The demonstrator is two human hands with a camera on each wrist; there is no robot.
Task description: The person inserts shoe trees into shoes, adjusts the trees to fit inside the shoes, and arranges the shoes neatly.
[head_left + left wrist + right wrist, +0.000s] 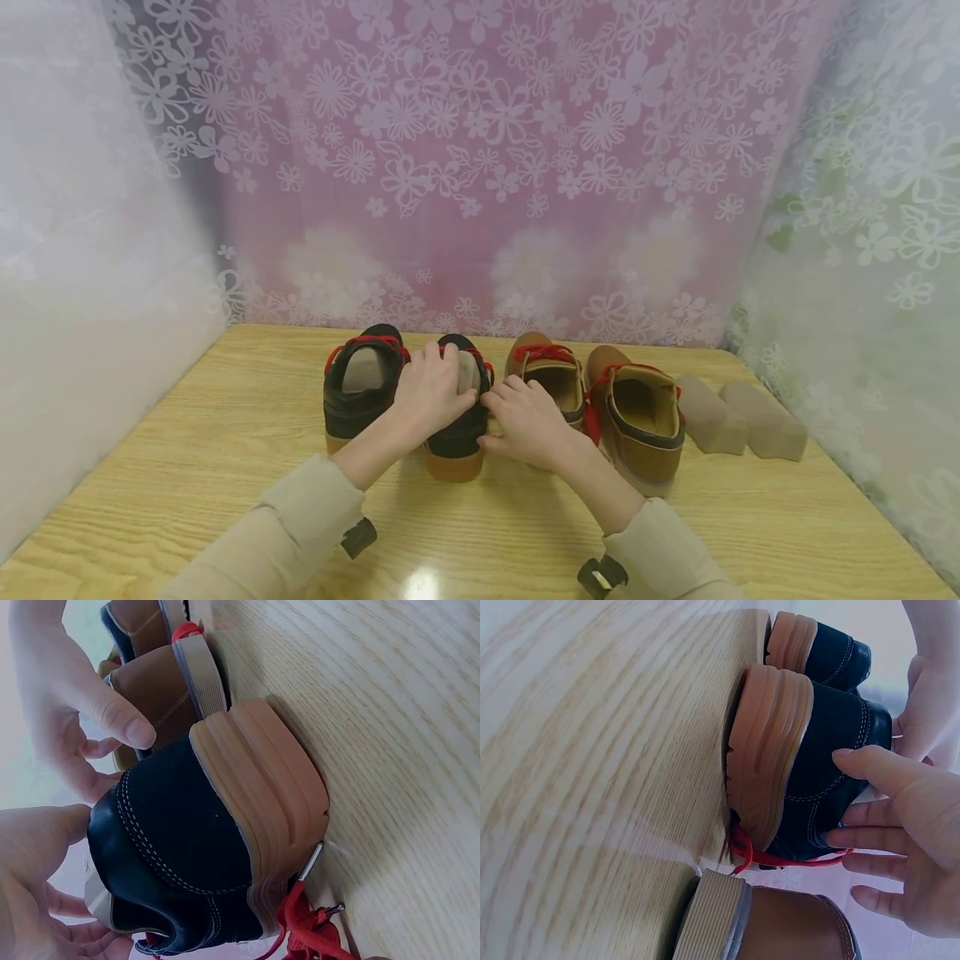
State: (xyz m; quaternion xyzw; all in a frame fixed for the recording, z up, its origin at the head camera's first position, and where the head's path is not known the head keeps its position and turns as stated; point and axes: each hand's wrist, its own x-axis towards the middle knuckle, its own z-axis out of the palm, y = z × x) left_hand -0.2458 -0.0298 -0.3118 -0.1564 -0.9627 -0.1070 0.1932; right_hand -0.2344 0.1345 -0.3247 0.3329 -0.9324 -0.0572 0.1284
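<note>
Two black shoes with red laces stand heel toward me. Over the opening of the right-hand black shoe (455,437) is my left hand (427,387); its thumb and fingers hold a beige shoe insert (468,375) that sits in the opening. My right hand (528,421) touches the right side of this shoe, thumb toward the heel and fingers extended along the upper (810,776). In the left black shoe (337,417) lies another beige insert (363,371).
Right of my hands stand two brown shoes with red laces, one nearer (543,358) and one farther right (648,454). Two beige inserts (712,421) lie at the table's right side. The wooden table (187,467) meets floral curtains (480,167) behind.
</note>
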